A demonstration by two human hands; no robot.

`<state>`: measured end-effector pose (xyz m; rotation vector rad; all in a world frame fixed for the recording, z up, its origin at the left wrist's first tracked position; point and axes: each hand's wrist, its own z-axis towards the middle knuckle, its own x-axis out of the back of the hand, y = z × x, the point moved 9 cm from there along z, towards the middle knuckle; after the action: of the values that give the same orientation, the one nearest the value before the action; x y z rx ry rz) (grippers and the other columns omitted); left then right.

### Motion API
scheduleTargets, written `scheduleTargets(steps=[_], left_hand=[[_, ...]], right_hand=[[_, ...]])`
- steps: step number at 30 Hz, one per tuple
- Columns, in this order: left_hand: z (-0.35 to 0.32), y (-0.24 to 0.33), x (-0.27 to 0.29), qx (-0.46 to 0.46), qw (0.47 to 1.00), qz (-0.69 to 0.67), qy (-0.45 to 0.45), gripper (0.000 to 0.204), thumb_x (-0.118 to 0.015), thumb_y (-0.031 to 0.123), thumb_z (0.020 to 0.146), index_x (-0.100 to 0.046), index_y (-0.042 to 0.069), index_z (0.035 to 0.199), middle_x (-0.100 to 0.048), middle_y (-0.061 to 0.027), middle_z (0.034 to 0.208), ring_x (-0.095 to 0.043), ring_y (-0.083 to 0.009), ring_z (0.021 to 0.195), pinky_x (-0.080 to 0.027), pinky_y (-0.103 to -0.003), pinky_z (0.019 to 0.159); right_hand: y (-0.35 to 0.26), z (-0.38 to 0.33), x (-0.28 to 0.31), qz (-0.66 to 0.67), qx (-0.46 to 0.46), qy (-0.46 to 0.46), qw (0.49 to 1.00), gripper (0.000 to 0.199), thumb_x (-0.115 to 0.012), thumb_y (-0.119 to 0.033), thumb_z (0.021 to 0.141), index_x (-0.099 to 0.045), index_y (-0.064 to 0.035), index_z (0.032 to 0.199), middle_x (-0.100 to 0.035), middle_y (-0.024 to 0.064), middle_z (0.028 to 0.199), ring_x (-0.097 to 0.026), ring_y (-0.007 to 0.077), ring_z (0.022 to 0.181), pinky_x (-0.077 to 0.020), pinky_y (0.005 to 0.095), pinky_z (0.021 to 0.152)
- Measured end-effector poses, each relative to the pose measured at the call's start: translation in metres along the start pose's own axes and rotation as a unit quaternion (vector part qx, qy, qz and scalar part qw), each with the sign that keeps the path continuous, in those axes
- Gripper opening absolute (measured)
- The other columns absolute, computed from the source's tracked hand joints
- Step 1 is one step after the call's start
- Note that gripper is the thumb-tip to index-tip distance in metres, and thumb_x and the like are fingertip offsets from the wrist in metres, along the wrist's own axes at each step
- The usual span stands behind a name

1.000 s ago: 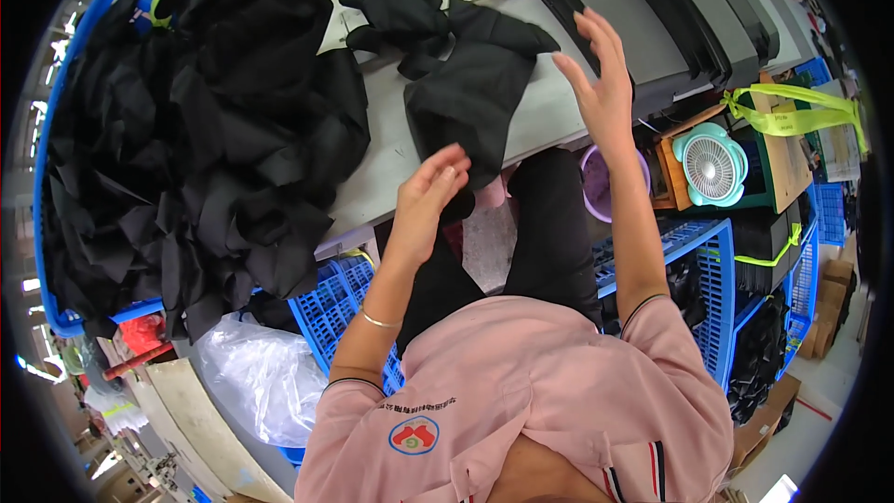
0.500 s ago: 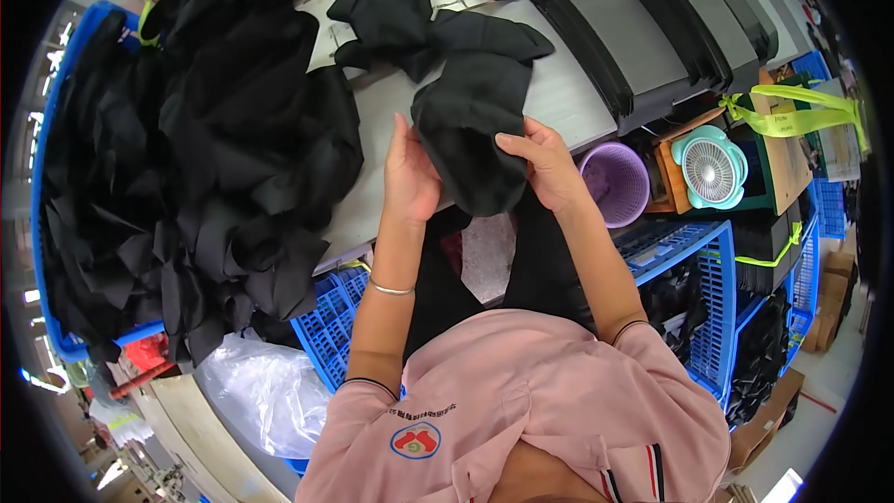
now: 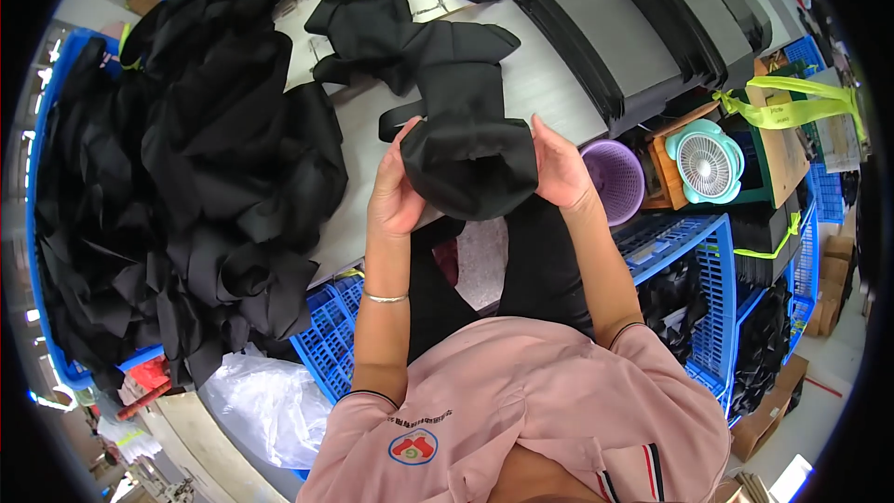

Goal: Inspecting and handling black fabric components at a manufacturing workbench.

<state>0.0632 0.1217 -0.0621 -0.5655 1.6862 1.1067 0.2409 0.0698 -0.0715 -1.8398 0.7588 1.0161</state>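
Note:
Between my two hands is a black fabric piece point(image 3: 470, 172), held at the near edge of the table with a hollow, folded opening facing me. My left hand point(image 3: 396, 191) grips its left edge, fingers partly hidden under the cloth. On the opposite edge is my right hand point(image 3: 561, 169), thumb up along the side and fingertips hidden behind the fabric. From the held piece, more black cloth point(image 3: 372, 28) runs back across the light table point(image 3: 358, 130). A narrow black loop point(image 3: 396, 119) sticks out beside my left fingertips.
A big heap of black fabric pieces point(image 3: 214, 149) fills the left side, over a blue crate point(image 3: 65, 65). Stacked grey and black sheets point(image 3: 605, 33) lie at the back right. Right of my hand stand a purple basket point(image 3: 615, 182) and a turquoise fan point(image 3: 706, 163); blue crates point(image 3: 717, 289) sit below.
The held fabric has turned and spread wider, its opening now facing me. My right thumb has come off the cloth's top to its side. My left hand has shifted slightly left.

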Motion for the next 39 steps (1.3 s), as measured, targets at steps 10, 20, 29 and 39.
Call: scheduleTargets(steps=[10, 20, 29, 39], left_hand=[[0.003, 0.014, -0.040, -0.166, 0.866, 0.466, 0.077, 0.041, -0.064, -0.013, 0.083, -0.060, 0.000, 0.122, -0.052, 0.0022, 0.082, -0.048, -0.0016, 0.066, -0.041, -0.015, 0.062], [-0.016, 0.010, -0.057, -0.270, 0.808, 0.501, 0.152, 0.066, -0.066, -0.012, 0.079, -0.044, 0.004, 0.138, -0.052, -0.0062, 0.110, -0.051, -0.0065, 0.069, -0.045, -0.021, 0.059], [-0.021, 0.044, -0.067, -0.323, 0.693, 0.623, 0.164, 0.064, -0.067, -0.009, 0.078, -0.046, 0.002, 0.137, -0.053, -0.0073, 0.114, -0.047, -0.0061, 0.069, -0.043, -0.021, 0.057], [-0.059, 0.022, -0.063, -0.294, 0.803, 0.492, 0.162, 0.050, -0.070, -0.001, 0.086, -0.051, 0.000, 0.132, -0.058, -0.0089, 0.121, -0.053, -0.0054, 0.077, -0.046, -0.019, 0.062]], right_hand=[[-0.022, 0.018, -0.025, -0.450, 0.160, 0.113, 0.871, 0.013, -0.067, -0.005, 0.086, -0.059, -0.0094, 0.096, -0.063, -0.0037, 0.072, -0.051, 0.0130, 0.051, -0.0428, 0.0336, 0.047], [-0.046, -0.024, -0.019, -0.518, 0.254, 0.276, 0.768, 0.047, -0.072, -0.020, 0.089, -0.056, 0.0053, 0.125, -0.064, 0.0098, 0.089, -0.064, 0.0126, 0.056, -0.0475, 0.0266, 0.048], [-0.111, -0.045, -0.057, -0.699, 0.389, 0.216, 0.561, 0.046, -0.073, -0.011, 0.082, -0.058, -0.0066, 0.125, -0.061, 0.0130, 0.105, -0.066, 0.0211, 0.074, -0.0523, 0.0360, 0.069], [-0.223, -0.059, -0.032, -0.830, 0.337, 0.376, 0.237, 0.046, -0.076, -0.039, 0.079, -0.072, -0.0078, 0.113, -0.063, 0.0105, 0.111, -0.060, 0.0312, 0.104, -0.0492, 0.0410, 0.087]])
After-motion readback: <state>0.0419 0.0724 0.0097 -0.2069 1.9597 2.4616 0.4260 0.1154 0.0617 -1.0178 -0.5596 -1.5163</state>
